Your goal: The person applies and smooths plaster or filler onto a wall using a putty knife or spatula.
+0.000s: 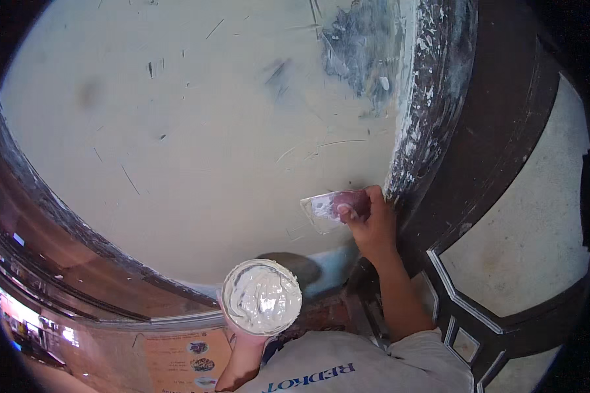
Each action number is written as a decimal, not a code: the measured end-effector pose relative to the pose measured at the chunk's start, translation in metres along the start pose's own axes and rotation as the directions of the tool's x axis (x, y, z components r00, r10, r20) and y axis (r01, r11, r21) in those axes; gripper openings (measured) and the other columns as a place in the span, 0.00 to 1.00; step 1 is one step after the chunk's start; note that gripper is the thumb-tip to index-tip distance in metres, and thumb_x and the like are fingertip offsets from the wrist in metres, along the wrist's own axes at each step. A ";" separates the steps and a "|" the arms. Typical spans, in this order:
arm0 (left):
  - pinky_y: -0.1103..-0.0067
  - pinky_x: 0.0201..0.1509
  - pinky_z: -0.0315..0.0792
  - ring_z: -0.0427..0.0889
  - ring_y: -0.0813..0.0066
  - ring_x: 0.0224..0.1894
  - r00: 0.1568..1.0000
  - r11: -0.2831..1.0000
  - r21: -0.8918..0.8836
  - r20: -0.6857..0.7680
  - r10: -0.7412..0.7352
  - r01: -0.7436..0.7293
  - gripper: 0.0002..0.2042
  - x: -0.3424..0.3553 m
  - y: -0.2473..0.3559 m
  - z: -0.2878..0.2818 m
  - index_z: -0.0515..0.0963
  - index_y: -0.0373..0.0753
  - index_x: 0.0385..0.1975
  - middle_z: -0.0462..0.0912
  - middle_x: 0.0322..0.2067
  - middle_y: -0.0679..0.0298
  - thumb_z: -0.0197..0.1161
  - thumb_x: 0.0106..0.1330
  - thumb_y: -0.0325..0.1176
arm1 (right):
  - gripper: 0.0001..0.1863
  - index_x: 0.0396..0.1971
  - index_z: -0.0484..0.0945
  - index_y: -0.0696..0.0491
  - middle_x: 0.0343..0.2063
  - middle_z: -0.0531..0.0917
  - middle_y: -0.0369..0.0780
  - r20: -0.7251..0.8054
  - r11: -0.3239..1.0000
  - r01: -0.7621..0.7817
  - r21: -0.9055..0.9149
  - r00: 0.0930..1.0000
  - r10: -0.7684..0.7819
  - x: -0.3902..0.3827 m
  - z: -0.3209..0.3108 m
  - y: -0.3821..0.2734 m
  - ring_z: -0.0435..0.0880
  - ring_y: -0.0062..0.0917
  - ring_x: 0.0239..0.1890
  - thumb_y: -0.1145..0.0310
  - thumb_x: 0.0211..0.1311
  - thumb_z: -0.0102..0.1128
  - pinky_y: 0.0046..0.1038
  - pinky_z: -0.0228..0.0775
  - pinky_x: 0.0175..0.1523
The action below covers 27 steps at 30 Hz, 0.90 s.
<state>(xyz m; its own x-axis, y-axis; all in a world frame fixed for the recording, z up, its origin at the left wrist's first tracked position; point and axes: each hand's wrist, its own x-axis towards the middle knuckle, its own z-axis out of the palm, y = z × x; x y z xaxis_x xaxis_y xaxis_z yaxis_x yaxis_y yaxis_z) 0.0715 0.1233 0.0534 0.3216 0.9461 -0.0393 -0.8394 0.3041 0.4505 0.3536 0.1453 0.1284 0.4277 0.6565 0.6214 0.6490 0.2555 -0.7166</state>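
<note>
My left hand (pixel 244 335) is closed round the side of a round tub (pixel 227 295) and holds it up with its mouth toward me. Smooth, shiny white paste (pixel 263 302) fills the tub. Between the fingers and thumb of my right hand (pixel 376 226) is a flat putty knife (pixel 322 207), reddish at the gripped end and with white paste on its blade. The blade lies at or very near the pale wall panel (pixel 210 150), close to its lower right edge. Scratches, dents and a dark worn patch (pixel 357 49) mark the panel.
A dark frame strip (pixel 432 98) spattered with white runs down the panel's right side. Beyond it are dark mouldings round pale panels (pixel 524 242). Brown trim (pixel 85 229) curves along the lower left. An orange sheet with small pictures (pixel 170 357) lies below, left of my body.
</note>
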 end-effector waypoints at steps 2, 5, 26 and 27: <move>0.53 0.69 0.58 0.64 0.50 0.66 1.000 1.000 -0.004 -0.003 -0.013 0.013 0.36 0.000 0.000 0.000 0.62 0.44 0.66 0.63 0.65 0.55 0.36 0.67 0.65 | 0.24 0.39 0.69 0.55 0.29 0.79 0.46 0.023 0.999 -0.029 -0.030 0.999 0.030 -0.002 -0.001 0.005 0.80 0.40 0.29 0.52 0.58 0.66 0.38 0.71 0.35; 0.53 0.69 0.59 0.64 0.50 0.65 1.000 1.000 0.008 -0.010 -0.021 0.021 0.37 0.002 0.000 0.010 0.62 0.44 0.66 0.64 0.65 0.54 0.35 0.67 0.65 | 0.23 0.39 0.69 0.55 0.28 0.80 0.45 0.000 0.999 -0.020 -0.028 1.000 0.020 0.000 -0.005 0.007 0.81 0.40 0.29 0.52 0.58 0.66 0.38 0.71 0.34; 0.54 0.68 0.60 0.65 0.50 0.65 0.998 0.999 -0.013 -0.040 -0.042 0.042 0.37 -0.001 0.018 -0.010 0.63 0.44 0.65 0.65 0.64 0.54 0.38 0.65 0.67 | 0.20 0.39 0.70 0.54 0.26 0.81 0.48 -0.279 0.992 -0.085 -0.089 0.959 0.058 0.052 -0.014 -0.019 0.82 0.44 0.28 0.57 0.58 0.65 0.39 0.73 0.34; 0.54 0.68 0.60 0.65 0.50 0.65 0.998 0.999 -0.015 -0.037 -0.044 0.044 0.37 -0.001 0.017 -0.012 0.63 0.44 0.65 0.65 0.64 0.54 0.38 0.65 0.67 | 0.18 0.39 0.70 0.55 0.25 0.81 0.48 -0.339 0.993 -0.068 0.092 0.936 0.095 0.048 -0.016 -0.009 0.82 0.43 0.28 0.58 0.59 0.64 0.38 0.72 0.33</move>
<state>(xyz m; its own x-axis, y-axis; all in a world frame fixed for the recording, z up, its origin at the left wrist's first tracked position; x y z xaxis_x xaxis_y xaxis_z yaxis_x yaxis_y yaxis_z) 0.0514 0.1287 0.0504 0.3421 0.9351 -0.0923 -0.8311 0.3469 0.4346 0.3779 0.1629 0.1698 0.6756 0.3978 0.6207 0.5579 0.2744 -0.7832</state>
